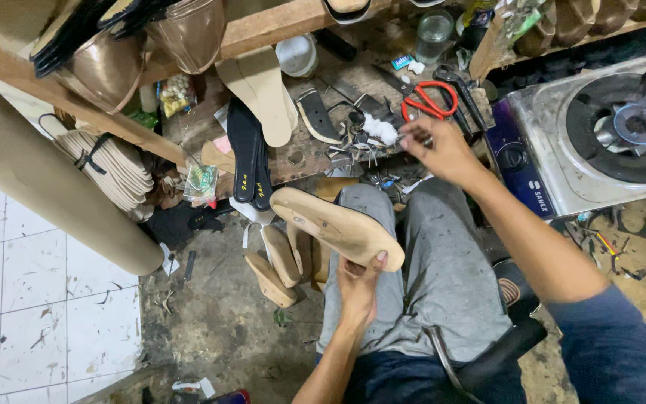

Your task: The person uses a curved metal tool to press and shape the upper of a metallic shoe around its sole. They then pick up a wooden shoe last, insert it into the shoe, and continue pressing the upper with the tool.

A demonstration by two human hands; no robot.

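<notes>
- Head view: tan shoe last (336, 227) rests over my lap, sole side up, heel end pinched in my left hand (358, 284), fingers clamped on it.
- Looks stiff, light, smooth; I judge the heel end the safest hold.
- My right hand (443, 150) is at the cluttered workbench (315, 146), fingertips together on something small near the red scissors (428, 101).

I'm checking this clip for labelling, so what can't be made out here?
Head view:
- Right hand: motion-blurred; the small item in its grip is unreadable.
- Tan wooden shoe last: its heel end is covered by the left hand.
- Silver gas stove: cut off by the right edge.
</notes>
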